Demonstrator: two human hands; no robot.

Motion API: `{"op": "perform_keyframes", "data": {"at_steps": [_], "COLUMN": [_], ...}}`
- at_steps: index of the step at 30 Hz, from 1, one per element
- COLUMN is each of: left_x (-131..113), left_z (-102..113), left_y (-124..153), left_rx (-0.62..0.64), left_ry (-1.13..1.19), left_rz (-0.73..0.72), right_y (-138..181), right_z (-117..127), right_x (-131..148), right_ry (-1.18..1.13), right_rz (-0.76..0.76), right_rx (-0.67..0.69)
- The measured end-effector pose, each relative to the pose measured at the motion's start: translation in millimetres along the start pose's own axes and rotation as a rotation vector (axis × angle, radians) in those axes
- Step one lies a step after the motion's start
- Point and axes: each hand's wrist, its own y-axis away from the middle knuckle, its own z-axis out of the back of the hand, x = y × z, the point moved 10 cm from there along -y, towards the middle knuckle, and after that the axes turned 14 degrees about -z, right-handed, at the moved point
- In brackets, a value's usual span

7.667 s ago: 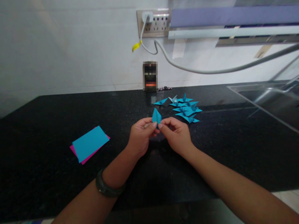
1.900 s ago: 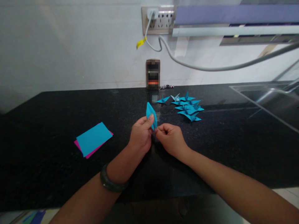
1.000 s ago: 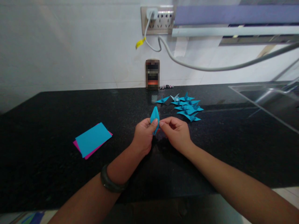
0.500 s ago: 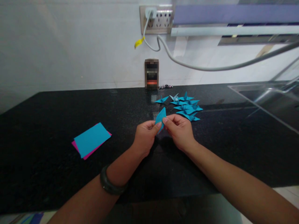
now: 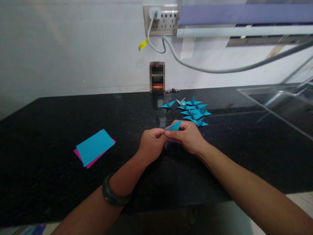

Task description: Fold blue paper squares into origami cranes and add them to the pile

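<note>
Both hands pinch a small folded piece of blue paper (image 5: pixel 174 126) just above the black countertop (image 5: pixel 49 130). My left hand (image 5: pixel 151 144), with a dark band on its wrist, grips the near end with thumb and fingers closed. Closed on the paper's right side is my right hand (image 5: pixel 188 136). The paper lies nearly flat and points to the right. Behind my hands, several finished blue paper cranes (image 5: pixel 193 111) lie in a cluster on the counter.
A small stack of blue and pink paper sheets (image 5: pixel 94 151) lies at the left. A small dark box (image 5: pixel 157 77) stands against the white wall under a socket strip (image 5: pixel 161 20) with a grey cable. A steel sink (image 5: pixel 281 101) is at the right.
The folded paper stood upright between my fingers; it has tipped over to lie almost flat, pointing right. My right hand has closed further over it. The cranes and sheets have stayed put.
</note>
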Motion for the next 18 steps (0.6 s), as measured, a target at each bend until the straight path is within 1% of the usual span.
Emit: {"op": "perform_keyframes", "data": {"at_steps": [5,9,15,18], "left_x": [-2.2,-2.1,2.5,3.4], "left_z": [0.2,-1.2,-3.3,-7.0], "left_y": [-0.1,-0.6,1.7,4.0], "left_rx": [0.013,0.025,0.035,0.04], "left_ry": [-0.015,0.002,0.009,0.065], "left_rz": [-0.018,-0.025,0.03,0.075], "right_y": [0.7,3.5,3.4,1.2], "right_z": [-0.2,-0.1,17.2,20.9], "right_x": [-0.2,6.1,9.4,9.1], "right_ry": [-0.016,0.006,-0.038,-0.092], "right_rz": [0.006,0.051,0.081,0.044], "right_rx": [-0.017,-0.05,-0.176,-0.189]}}
